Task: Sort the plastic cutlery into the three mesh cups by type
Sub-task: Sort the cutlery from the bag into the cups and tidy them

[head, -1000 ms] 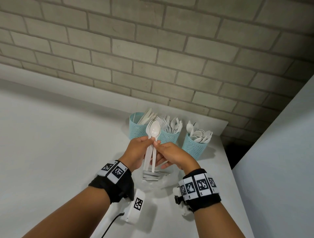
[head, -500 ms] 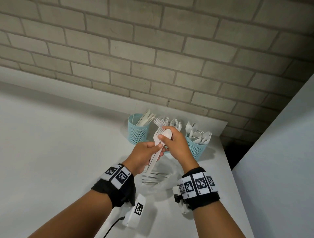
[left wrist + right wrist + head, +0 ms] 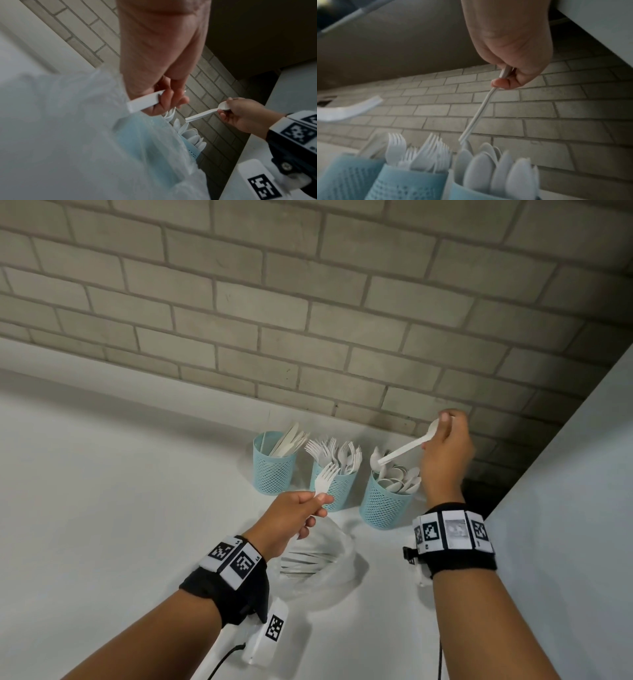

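Three light-blue mesh cups stand by the brick wall: a knife cup (image 3: 274, 470) on the left, a fork cup (image 3: 334, 487) in the middle, a spoon cup (image 3: 385, 503) on the right. My right hand (image 3: 445, 450) pinches a white spoon (image 3: 409, 445) by its bowl, handle pointing down at the spoon cup's mouth (image 3: 476, 116). My left hand (image 3: 294, 517) grips a white fork (image 3: 325, 479) by its handle, tines up, in front of the fork cup. In the left wrist view the fork's handle (image 3: 144, 102) sticks out below my fingers.
A clear plastic bag (image 3: 318, 563) with several white cutlery pieces lies on the white counter (image 3: 102, 508) below my left hand. A white panel (image 3: 565, 508) rises at the right. Behind the cups is a grey brick wall (image 3: 308, 302).
Both hands held the fork and spoon together in front of the cups. My right hand has now carried the spoon up and right over the spoon cup; the left keeps the fork.
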